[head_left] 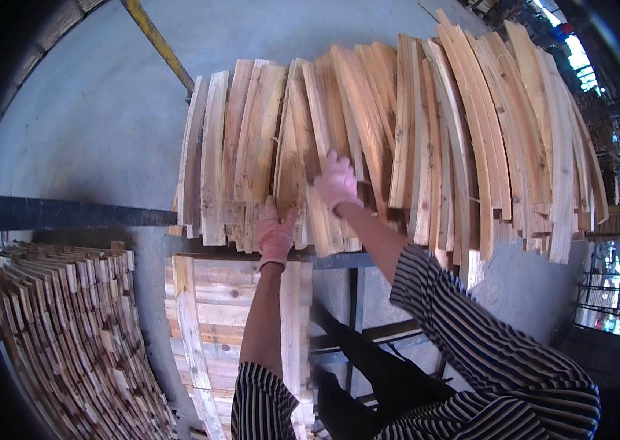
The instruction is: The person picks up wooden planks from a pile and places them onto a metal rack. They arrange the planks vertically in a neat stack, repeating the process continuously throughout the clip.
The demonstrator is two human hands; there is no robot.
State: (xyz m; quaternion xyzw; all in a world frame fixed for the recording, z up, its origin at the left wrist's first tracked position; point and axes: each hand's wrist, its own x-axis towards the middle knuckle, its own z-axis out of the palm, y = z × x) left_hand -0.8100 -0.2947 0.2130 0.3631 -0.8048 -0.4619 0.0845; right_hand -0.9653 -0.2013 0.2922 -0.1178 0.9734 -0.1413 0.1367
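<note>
Wooden boards (373, 110), long and narrow, lean side by side in a wide row in front of me. My left hand (276, 236), in a pink glove, rests at the near end of a dirt-stained board (291, 165). Its fingers point away from me, forefinger and thumb apart. To the right and a little farther off, my right hand (338, 180), also in a pink glove, is over the boards, slightly blurred. Its fingers look spread, and I see no board gripped in them. What its underside touches is hidden.
Below my left arm stands a stack of pale planks (218, 308) with an upright slat. Several rows of short wood pieces (68, 315) fill the lower left. A dark metal beam (75, 214) runs in from the left, and a yellow bar (155, 38) slants behind the boards.
</note>
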